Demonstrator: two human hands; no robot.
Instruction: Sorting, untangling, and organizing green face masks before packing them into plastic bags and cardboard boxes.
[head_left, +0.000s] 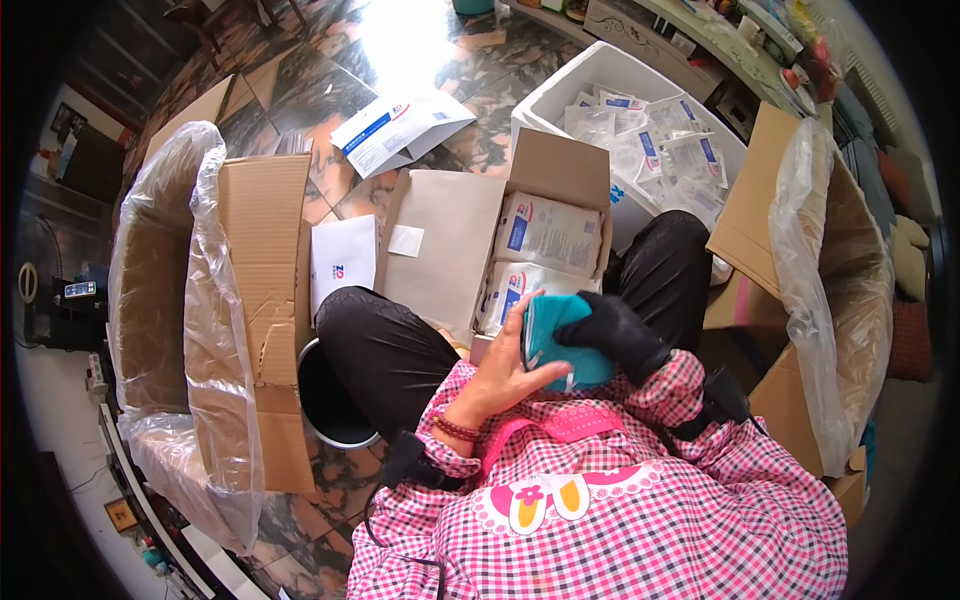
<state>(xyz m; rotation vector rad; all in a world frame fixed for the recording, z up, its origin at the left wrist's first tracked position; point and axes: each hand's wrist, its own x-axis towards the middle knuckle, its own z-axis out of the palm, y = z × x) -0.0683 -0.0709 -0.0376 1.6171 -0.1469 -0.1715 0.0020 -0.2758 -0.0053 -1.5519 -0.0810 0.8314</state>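
Teal cloth pouch (556, 340) is sitting at the centre of the frame, above the person's lap, clamped between both hands. Bare left hand (507, 372) is cupping it from below while the black-gloved right hand (612, 330) is gripping its right edge. Just above, an open cardboard box (556, 170) is holding white packets (548, 233), and a white foam box (610, 75) is sitting at upper right
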